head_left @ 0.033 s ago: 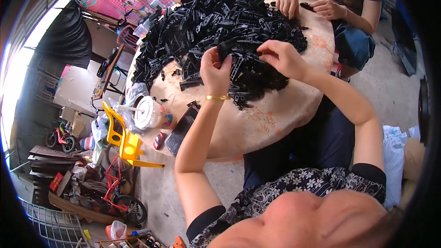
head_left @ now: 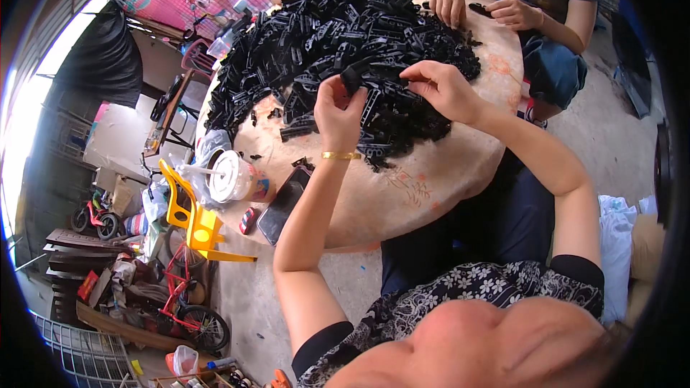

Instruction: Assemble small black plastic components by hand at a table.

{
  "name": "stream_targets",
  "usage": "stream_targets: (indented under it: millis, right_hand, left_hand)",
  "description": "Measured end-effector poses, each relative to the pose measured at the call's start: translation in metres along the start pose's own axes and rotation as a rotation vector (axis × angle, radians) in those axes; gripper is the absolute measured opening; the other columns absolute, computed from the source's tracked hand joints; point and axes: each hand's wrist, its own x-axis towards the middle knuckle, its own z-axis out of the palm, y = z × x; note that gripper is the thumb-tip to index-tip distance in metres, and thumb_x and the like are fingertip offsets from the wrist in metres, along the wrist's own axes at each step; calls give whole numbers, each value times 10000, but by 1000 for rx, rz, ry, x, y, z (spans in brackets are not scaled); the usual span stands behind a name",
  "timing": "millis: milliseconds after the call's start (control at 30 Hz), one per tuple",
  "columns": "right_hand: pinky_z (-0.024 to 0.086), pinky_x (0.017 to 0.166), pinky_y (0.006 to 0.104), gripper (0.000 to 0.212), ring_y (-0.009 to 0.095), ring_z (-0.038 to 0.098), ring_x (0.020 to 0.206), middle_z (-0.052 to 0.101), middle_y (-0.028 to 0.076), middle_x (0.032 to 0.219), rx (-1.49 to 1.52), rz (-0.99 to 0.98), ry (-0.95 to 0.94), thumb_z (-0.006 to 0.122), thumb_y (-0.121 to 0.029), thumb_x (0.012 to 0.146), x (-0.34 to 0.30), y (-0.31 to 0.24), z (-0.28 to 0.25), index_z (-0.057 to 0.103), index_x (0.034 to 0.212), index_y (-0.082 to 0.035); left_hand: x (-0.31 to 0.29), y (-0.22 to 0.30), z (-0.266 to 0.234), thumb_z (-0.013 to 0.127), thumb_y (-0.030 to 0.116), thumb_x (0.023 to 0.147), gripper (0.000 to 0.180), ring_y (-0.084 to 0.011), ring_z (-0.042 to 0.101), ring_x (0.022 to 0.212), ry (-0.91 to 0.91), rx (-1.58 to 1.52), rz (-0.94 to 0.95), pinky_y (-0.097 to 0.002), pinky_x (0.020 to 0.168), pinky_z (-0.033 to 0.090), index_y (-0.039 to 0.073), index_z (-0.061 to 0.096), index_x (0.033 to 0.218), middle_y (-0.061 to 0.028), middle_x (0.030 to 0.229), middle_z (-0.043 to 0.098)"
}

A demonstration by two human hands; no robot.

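Observation:
A wide heap of black plastic parts [head_left: 338, 29] covers much of the round table [head_left: 460, 172]. Over its near side, my left hand [head_left: 336, 116], with a gold bangle at the wrist, pinches a black plastic part [head_left: 351, 77] between thumb and fingers. To the right, a short gap away, my right hand [head_left: 449, 95] has its thumb and fingertips drawn together above the heap. Whatever is at those fingertips is too small and dark to tell from the parts behind it.
Left of my left forearm are a lidded drink cup [head_left: 228, 176] with a straw and a dark phone [head_left: 282, 205]. A yellow plastic chair [head_left: 205, 233] stands beside the table. Across the table, a co-worker's hands [head_left: 448, 3] are at the heap's edge; another person sits at the far side.
My right hand has shifted very slightly left, its fingertips closer to my left hand. The part in my left hand has tilted a little.

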Motion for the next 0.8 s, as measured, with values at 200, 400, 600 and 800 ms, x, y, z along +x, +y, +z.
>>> stream_targets:
  millis: [200, 400, 600, 800]
  right_hand:
    - [490, 594, 248, 155, 90, 609, 681, 674, 88, 818, 117, 65, 23, 709, -82, 807, -15, -35, -3, 662, 931, -1]
    - [515, 628, 313, 103, 249, 641, 727, 663, 110, 820, -65, -155, 54, 677, 1, 744, -22, -38, -3, 679, 845, -22]
    - [516, 683, 348, 137, 278, 628, 771, 660, 108, 841, -243, -297, 32, 682, 2, 709, -23, -37, -4, 659, 842, -23]
    - [501, 659, 351, 175, 275, 615, 751, 649, 108, 855, -255, -333, 16, 688, 35, 684, -26, -36, -6, 643, 846, -17]
  left_hand:
    - [-38, 16, 11, 651, 17, 844, 435, -143, 634, 869, -360, -775, -472, -281, 730, 566, 41, 472, 1240, -33, 958, 617]
    - [-50, 15, 18, 610, 13, 876, 356, -191, 649, 915, -454, -874, -513, -365, 884, 545, 25, 501, 1215, -93, 1040, 627]
    - [-54, 14, 18, 597, 14, 885, 346, -201, 648, 942, -407, -819, -525, -361, 894, 540, 7, 490, 1213, -106, 1055, 622]
    - [-54, 16, 18, 596, -9, 876, 354, -210, 640, 956, -377, -808, -537, -331, 883, 540, -1, 482, 1210, -107, 1073, 608]
